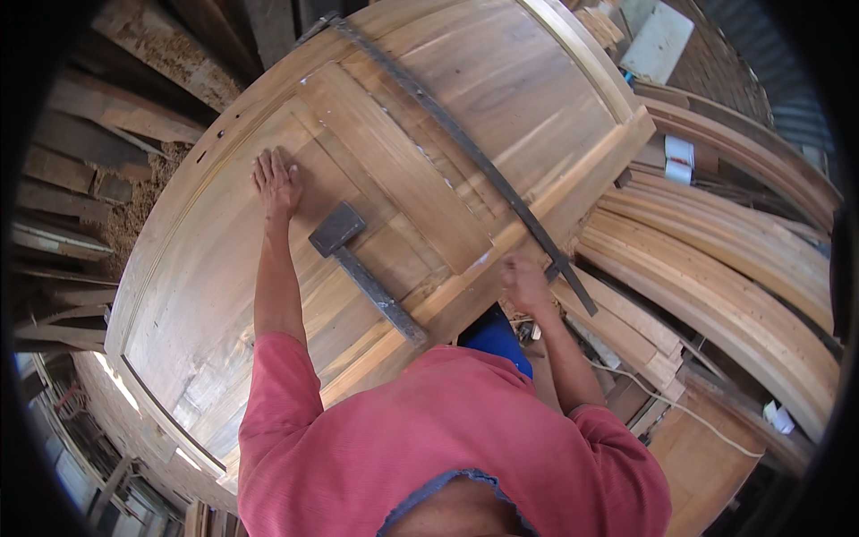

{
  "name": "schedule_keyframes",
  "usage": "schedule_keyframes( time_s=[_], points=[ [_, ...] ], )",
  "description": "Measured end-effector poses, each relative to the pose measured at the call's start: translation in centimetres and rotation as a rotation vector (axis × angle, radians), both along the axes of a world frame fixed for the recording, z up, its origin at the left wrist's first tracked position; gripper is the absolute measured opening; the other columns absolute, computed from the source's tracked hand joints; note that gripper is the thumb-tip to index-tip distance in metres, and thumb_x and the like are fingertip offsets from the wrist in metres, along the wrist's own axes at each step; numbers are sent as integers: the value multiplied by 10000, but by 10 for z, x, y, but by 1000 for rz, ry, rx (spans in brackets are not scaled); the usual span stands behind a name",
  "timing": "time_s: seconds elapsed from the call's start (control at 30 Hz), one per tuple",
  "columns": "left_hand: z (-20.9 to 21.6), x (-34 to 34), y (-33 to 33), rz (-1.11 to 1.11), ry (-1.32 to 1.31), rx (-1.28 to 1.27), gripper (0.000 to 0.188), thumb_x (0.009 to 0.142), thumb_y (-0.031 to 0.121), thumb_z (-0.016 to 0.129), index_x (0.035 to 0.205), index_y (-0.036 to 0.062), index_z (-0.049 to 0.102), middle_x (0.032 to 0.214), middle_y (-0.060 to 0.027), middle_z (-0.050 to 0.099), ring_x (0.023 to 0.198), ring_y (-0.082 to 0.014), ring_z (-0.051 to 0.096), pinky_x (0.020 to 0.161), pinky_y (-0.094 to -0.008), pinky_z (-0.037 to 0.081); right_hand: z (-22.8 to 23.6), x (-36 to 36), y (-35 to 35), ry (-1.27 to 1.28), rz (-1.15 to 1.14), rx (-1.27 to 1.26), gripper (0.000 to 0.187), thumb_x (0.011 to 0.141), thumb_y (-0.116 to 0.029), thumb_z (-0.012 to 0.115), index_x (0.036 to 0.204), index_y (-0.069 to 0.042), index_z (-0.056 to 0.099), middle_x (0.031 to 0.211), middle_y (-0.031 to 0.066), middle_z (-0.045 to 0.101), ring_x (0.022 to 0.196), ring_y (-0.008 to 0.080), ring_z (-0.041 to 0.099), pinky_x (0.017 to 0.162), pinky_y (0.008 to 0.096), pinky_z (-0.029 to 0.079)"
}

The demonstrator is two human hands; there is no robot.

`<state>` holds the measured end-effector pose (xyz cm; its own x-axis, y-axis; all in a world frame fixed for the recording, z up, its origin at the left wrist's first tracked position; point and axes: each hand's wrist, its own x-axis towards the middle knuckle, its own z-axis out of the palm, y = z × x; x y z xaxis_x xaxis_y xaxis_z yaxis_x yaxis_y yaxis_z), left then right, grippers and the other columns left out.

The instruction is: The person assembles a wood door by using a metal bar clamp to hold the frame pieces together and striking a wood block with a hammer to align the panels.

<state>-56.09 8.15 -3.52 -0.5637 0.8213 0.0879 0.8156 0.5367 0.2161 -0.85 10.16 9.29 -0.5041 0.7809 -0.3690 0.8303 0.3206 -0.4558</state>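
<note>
Now the left hand (275,183) lies open, palm flat on the wooden door (224,268), arm stretched forward. Just right of it a mallet (362,268) rests untouched on the panel. Farther right, the right hand (525,284) is closed at the door's edge; what it grips is blurred. Beyond it curved timber frames (716,268) are stacked.

Head cam – fisheye, straight down, close over wooden door (268,268)

We see one small white package (679,158) (blue marks on it, too blurred to make out) lying among curved timber (716,259) at right.
</note>
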Motion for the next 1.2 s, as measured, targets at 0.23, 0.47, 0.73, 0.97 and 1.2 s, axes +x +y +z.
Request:
schedule_keyframes(
  time_s=[0.23,0.47,0.73,0.97,1.2],
  points=[
    [55,128,-45,107,-605,335,477,1017,359,491,1367,37,522,1296,-231,602,1239,-337,563,1061,-420,418,11,161,-71,-605,-106,-243,587,818,-264,692,1303,-8,482,1271,245,558,1168,414,558,975,470,470],
    [111,423,-95,-132,-1705,-263,433,1014,332,571,1262,-21,546,1037,-119,666,906,-209,657,856,-360,553,-71,171,-82,-346,-157,-76,345,835,-204,691,1099,-34,547,1053,210,639,990,392,647,838,498,527],
    [-7,568,-84,524,-2227,585,278,942,212,695,1176,139,563,1079,-58,603,1028,-239,590,849,-502,546,-82,193,-54,-61,100,-162,279,754,-194,752,930,-18,625,767,176,689,741,326,697,681,453,532],
    [-11,574,-85,618,-2123,600,318,905,211,739,1163,181,555,1117,-25,609,1080,-243,592,912,-537,484,-102,200,-20,136,-77,-1076,237,760,-158,781,891,0,662,652,61,604,622,172,601,602,346,490],
    [7,575,-77,660,-2064,488,266,912,220,737,1119,192,573,1005,49,592,1028,-163,596,844,-434,506,-34,194,-60,-111,67,-140,591,838,-427,736,1186,-29,471,1068,258,623,1014,435,639,837,531,516]
  ],
)
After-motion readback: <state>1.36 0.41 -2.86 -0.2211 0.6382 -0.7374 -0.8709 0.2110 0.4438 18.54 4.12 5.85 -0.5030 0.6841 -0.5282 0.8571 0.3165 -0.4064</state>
